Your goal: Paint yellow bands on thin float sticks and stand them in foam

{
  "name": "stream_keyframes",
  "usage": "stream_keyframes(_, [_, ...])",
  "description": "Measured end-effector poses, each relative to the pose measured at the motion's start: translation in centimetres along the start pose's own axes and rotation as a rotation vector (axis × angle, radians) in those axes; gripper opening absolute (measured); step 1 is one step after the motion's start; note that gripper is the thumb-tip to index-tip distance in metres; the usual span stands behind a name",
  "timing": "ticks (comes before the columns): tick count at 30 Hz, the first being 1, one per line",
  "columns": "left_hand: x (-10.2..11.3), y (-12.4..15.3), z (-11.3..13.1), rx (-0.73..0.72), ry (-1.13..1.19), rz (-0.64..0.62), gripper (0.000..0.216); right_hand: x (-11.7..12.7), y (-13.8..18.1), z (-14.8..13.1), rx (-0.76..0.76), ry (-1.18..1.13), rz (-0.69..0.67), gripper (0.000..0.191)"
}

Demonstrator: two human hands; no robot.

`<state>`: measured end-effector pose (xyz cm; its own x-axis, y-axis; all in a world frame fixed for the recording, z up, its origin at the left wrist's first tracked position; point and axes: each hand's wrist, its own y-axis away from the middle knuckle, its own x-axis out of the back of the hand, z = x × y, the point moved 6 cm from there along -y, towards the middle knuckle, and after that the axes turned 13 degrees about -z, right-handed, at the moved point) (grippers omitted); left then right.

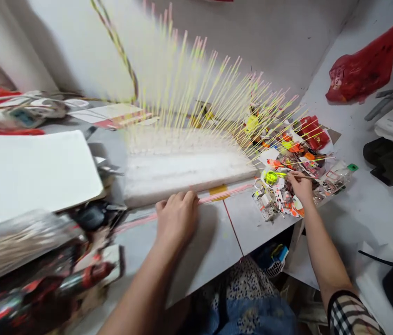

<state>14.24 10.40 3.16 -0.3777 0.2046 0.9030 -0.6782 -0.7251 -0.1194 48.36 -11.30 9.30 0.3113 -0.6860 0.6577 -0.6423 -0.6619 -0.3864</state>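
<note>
both the left hand and the right hand are bare, and the forearms also are uncovered. on the right arm there is a sleeve of checked cloth, in black, white and beige, and its opening is finished with a dark cuff, narrow and smooth. over the lap lies a pale cloth, which is covered with many small dark spots. next to it is a blue cloth, resembling denim, that carries light, yellowish patches; their exact shape is blurred.
</note>
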Motion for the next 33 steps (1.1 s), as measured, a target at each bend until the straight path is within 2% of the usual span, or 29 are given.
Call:
stream_keyframes(6, [0.3, 0.9, -0.6, -0.056, 0.006, 0.125, 0.028, -2.0, -2.9, 0.7, -0.011, 0.226, -0.123, 0.021])
stream_keyframes(12, [0.9, 1.7, -0.5, -0.102, 0.048, 0.191, 0.026, -4.0, -3.7, 0.6, 0.005, 0.369, -0.213, 0.012])
stream_keyframes(21, [1.1, 2.3, -0.5, -0.105, 0.056, 0.231, 0.023, -2.8, -2.2, -0.4, 0.096, 0.424, -0.207, 0.018])
stream_keyframes(26, [1.2, 2.3, -0.5, -0.132, 0.066, 0.208, 0.022, -2.5, -0.8, -1.0, 0.153, 0.423, -0.216, 0.024])
stream_keyframes(30, [1.2, 2.3, -0.3, -0.136, 0.091, 0.175, 0.022, -1.2, 0.0, -1.6, 0.168, 0.401, -0.165, 0.036])
stream_keyframes(33, [1.2, 3.5, 0.7, -0.147, 0.102, 0.147, 0.023, 0.3, 1.5, -1.9, 0.190, 0.340, -0.093, 0.045])
